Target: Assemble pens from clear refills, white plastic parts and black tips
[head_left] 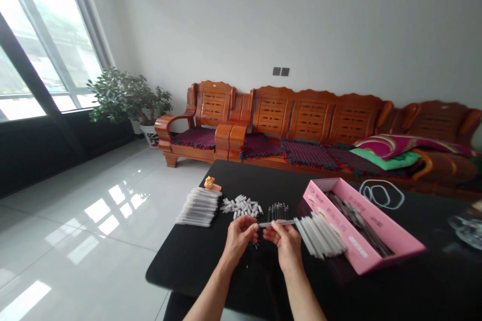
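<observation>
My left hand (pixel 240 236) and my right hand (pixel 286 245) are close together over the dark table, both closed in a pinch. Between them lies a slim translucent pen barrel (pixel 265 224), held level. The left fingertips close round its left end; whether a small part is also in them is hidden. The right thumb and fingers grip it further along, and its far end sticks out to the right. Just beyond my hands are a pile of small white pieces like pen caps (pixel 243 205) and a row of dark-tipped thin refills (pixel 278 210). More translucent barrels (pixel 320 235) lie right of my right hand.
On the table's left lies a stack of pens (pixel 199 206), with a small yellow figurine (pixel 210 182) behind. A pink box (pixel 354 253) with dark thin sticks stands right, near white loops (pixel 395 195) and a glass dish (pixel 467 230). Wooden sofas (pixel 273 115) line the wall.
</observation>
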`<action>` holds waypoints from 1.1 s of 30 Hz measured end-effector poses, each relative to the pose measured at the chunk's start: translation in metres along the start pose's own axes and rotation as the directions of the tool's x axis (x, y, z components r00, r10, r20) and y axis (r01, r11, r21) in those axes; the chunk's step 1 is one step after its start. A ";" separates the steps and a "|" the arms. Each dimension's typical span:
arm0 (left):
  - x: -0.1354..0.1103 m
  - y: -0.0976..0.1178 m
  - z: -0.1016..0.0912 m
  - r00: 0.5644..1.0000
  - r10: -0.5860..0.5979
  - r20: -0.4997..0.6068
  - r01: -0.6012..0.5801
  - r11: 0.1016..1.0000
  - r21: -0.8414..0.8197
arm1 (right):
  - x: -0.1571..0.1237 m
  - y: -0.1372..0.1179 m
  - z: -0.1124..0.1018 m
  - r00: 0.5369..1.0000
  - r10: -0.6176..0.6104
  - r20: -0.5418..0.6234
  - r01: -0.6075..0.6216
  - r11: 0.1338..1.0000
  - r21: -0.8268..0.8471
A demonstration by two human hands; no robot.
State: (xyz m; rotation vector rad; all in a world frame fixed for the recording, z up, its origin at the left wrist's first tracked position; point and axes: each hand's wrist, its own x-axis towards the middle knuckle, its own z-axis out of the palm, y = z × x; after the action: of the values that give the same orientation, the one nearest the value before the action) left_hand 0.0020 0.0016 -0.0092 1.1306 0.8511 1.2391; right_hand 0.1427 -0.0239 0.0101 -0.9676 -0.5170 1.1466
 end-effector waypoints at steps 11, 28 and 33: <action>0.002 0.002 0.000 0.997 -0.083 0.011 0.083 0.996 -0.014 | -0.001 0.001 0.002 1.000 0.003 0.008 -0.003 1.000 -0.014; 0.004 0.003 0.001 0.999 -0.044 0.011 0.045 0.990 -0.130 | 0.000 0.002 0.001 1.000 0.006 -0.006 -0.006 1.000 -0.016; 0.003 -0.004 0.000 0.987 -0.158 -0.019 0.158 0.987 -0.006 | 0.000 0.003 0.000 1.000 0.016 0.000 -0.016 0.999 -0.028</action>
State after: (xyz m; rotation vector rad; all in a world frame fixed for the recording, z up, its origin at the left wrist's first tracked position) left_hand 0.0040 0.0045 -0.0124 1.0279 0.9339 1.1215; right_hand 0.1405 -0.0237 0.0074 -0.9972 -0.5274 1.1566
